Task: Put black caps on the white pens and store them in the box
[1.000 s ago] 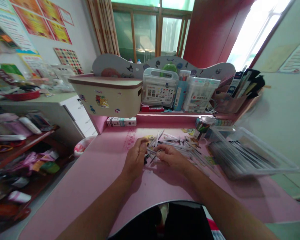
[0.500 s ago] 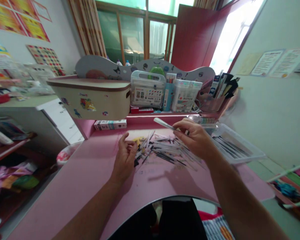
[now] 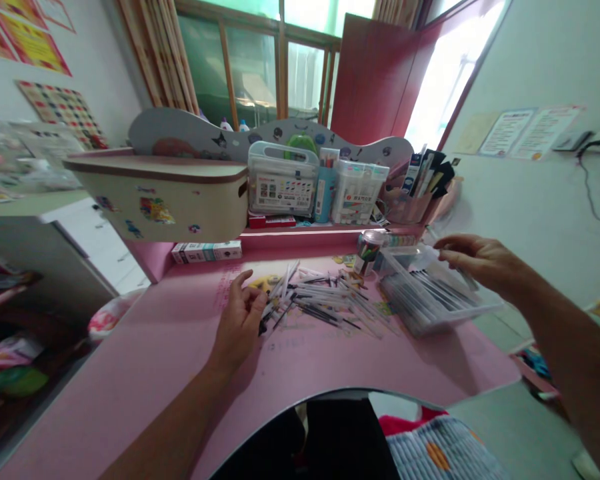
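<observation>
A loose pile of thin pens and refills (image 3: 325, 300), white, clear and black, lies on the pink desk (image 3: 300, 367). My left hand (image 3: 237, 317) rests at the pile's left edge, fingers loosely bent and apart, with nothing visibly held. At the right, my right hand (image 3: 475, 260) is over the far right side of a clear plastic box (image 3: 415, 307), fingers pinched on a slim whitish pen (image 3: 436, 248), blurred and partly hidden. Several dark and grey pens (image 3: 437, 290) lie side by side in the box. Something yellow (image 3: 265, 283) shows behind the pile.
Behind the box stands a clear jar (image 3: 368, 250) of coloured items. A shelf above holds a cream lidded bin (image 3: 165, 200), a clear marker case (image 3: 283, 180), a blue pencil tube (image 3: 324, 193), another marker box (image 3: 359, 193) and a pink pen holder (image 3: 407, 203). A long carton (image 3: 207, 251) lies below.
My right hand has moved right, from above the pile to the clear box, carrying the whitish pen. My left hand stays beside the pile. The whole view has shifted slightly.
</observation>
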`<state>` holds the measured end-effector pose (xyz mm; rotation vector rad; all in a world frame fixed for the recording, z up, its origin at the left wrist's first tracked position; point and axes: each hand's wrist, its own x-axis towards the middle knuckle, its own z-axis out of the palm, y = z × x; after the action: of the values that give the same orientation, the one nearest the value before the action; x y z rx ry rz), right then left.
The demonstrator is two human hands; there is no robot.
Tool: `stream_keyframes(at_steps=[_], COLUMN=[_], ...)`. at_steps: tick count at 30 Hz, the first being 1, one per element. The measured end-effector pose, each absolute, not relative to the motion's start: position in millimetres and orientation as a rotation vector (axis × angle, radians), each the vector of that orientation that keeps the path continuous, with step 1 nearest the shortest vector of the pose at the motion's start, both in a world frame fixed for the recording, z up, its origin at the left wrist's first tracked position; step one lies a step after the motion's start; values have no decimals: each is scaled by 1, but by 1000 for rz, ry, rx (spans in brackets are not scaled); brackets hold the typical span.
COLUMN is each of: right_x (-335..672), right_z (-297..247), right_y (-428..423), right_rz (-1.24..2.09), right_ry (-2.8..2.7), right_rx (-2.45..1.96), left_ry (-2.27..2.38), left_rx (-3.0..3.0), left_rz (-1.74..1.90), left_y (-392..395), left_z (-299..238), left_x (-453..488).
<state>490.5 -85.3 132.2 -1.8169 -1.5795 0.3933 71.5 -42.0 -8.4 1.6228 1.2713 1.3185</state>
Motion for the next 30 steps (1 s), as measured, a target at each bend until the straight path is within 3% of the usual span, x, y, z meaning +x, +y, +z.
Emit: stream_keyframes(at_steps=[5,11,22,30], right_x=[511,514,504,513], right_z=[107,96,94,88], right_y=[-67,-59,-80,-76], right_rz=[387,51,-156,-91], right_ry=[-1800,-1990,-1956,-1949], right_rx=[-1988,-2233,-2656,-2600], left_ry=[1282,1258,1276,1257], left_rx=[1641,1630,1676,1654], left_rz=[1300,1292,1248,1263], left_y=[-40,-38,-41,-40], left_z=[-11,-15,-11,-12], left_x=[70,69,70,71])
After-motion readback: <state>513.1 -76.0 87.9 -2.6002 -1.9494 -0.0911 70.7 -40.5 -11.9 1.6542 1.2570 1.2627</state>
